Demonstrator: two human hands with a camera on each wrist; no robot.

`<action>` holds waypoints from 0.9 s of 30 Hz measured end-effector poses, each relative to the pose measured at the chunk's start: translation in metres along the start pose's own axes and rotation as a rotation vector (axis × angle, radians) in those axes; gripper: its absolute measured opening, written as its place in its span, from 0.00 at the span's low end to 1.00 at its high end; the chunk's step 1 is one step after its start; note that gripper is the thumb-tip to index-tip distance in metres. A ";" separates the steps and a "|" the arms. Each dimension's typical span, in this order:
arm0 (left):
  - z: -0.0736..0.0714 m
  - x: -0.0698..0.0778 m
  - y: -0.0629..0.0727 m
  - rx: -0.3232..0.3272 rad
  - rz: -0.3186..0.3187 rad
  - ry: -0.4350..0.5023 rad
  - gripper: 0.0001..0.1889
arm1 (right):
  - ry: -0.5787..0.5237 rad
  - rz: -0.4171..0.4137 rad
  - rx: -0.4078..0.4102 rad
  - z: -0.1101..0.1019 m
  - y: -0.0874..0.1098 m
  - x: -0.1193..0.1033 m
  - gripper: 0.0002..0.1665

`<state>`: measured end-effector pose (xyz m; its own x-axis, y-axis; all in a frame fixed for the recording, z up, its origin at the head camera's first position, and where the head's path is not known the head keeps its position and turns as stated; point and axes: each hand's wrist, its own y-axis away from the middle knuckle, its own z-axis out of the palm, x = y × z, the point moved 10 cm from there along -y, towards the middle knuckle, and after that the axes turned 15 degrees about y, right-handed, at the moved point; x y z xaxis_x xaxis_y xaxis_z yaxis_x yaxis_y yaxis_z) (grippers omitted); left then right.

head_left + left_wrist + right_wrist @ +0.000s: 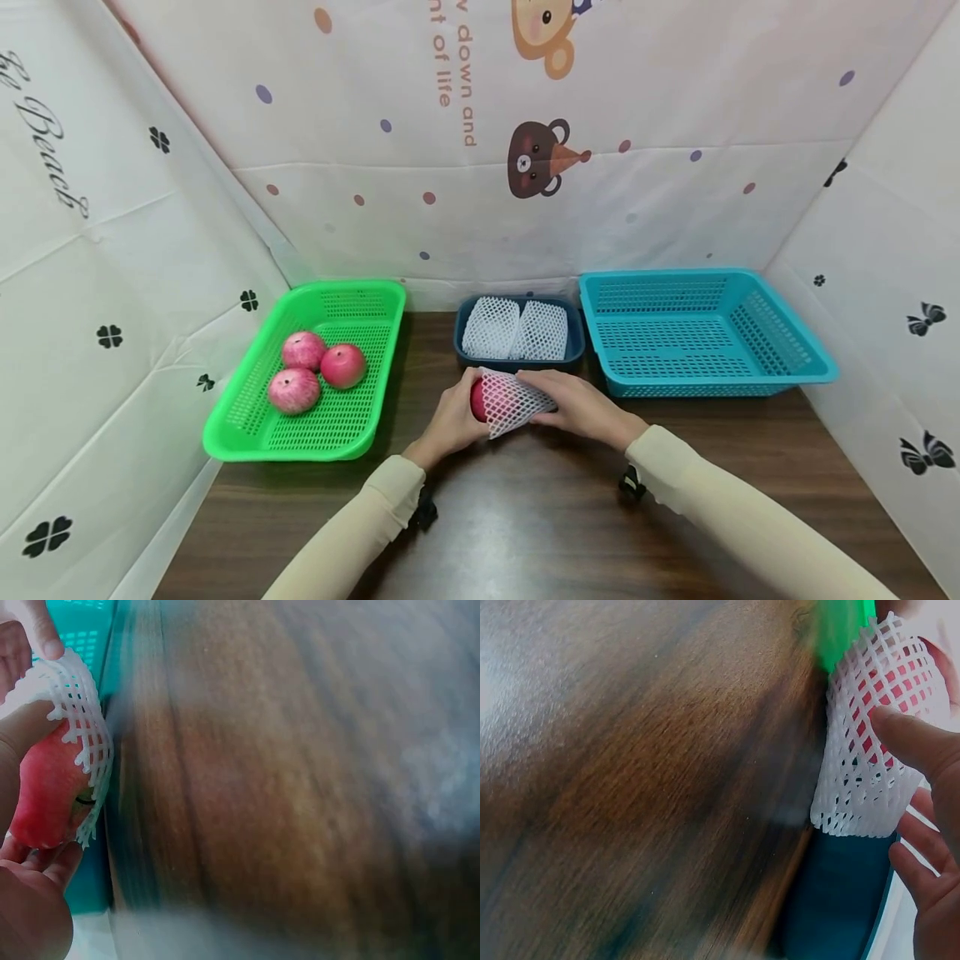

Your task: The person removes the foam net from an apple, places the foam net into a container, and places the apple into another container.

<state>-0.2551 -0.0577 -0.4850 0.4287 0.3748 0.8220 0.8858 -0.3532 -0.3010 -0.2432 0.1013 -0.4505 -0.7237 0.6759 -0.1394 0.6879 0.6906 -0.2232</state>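
A red apple (49, 784) sits partly inside a white foam net sleeve (517, 406) above the table, in front of the dark blue box. My left hand (454, 419) grips the apple from the left, thumb on one side and fingers on the other. In the left wrist view, the stem hollow shows beside the sleeve's edge. My right hand (581, 407) holds the sleeve from the right; its thumb (911, 739) lies on the mesh in the right wrist view, with the other fingers partly behind it. The sleeve's far end extends toward my right palm.
Three apples (303, 371) lie in a green basket (300, 450) on the left. A dark blue box (517, 365) at the back holds folded white foam nets (516, 329). To its right stands a turquoise basket (712, 389). Patterned cloth (420, 208) hangs behind the wooden table (540, 525).
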 end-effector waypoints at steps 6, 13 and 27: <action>-0.001 -0.001 0.000 -0.001 -0.004 -0.012 0.45 | 0.015 0.005 -0.004 0.000 -0.003 0.000 0.38; -0.002 -0.001 0.000 0.009 0.008 -0.022 0.41 | 0.029 0.012 -0.016 0.002 -0.006 -0.002 0.35; -0.008 -0.008 0.004 0.017 -0.030 0.006 0.40 | 0.100 0.001 0.023 -0.004 -0.013 -0.006 0.24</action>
<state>-0.2563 -0.0688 -0.4893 0.4011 0.3797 0.8336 0.9011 -0.3269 -0.2847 -0.2480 0.0889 -0.4432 -0.7133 0.6995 -0.0430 0.6863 0.6847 -0.2455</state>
